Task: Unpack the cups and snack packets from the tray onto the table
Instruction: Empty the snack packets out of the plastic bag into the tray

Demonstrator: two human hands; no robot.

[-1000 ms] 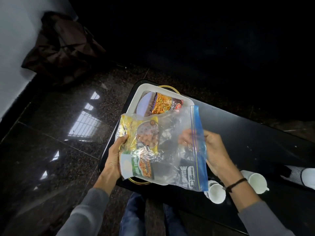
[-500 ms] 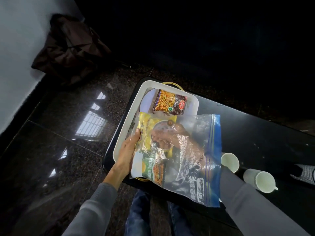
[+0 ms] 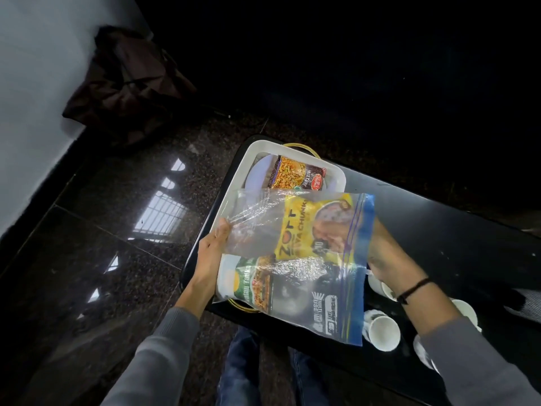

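A clear zip bag (image 3: 257, 230) with a blue seal strip is held above the white tray (image 3: 251, 153). My left hand (image 3: 212, 250) grips the bag's closed bottom edge. My right hand (image 3: 380, 253) reaches in through the bag's mouth and grips the yellow snack packet (image 3: 301, 227), which sits partway toward the opening. A green and white snack packet (image 3: 248, 282) lies in the bag's lower corner. A brown and orange mixture packet (image 3: 295, 174) rests in the tray on a white plate (image 3: 259, 174). White cups (image 3: 383, 332) stand on the black table (image 3: 439, 230) to the right.
The tray has gold handles (image 3: 301, 148) and sits at the table's left end. Left of the table is glossy dark stone floor (image 3: 117, 230). A dark brown bag (image 3: 126, 86) lies by the white wall. My knees in jeans (image 3: 243, 370) are below the table edge.
My right hand has drawn back toward the bag's mouth, dragging the yellow packet from the bag's bottom toward the blue seal. My left hand still holds the bag's far edge.
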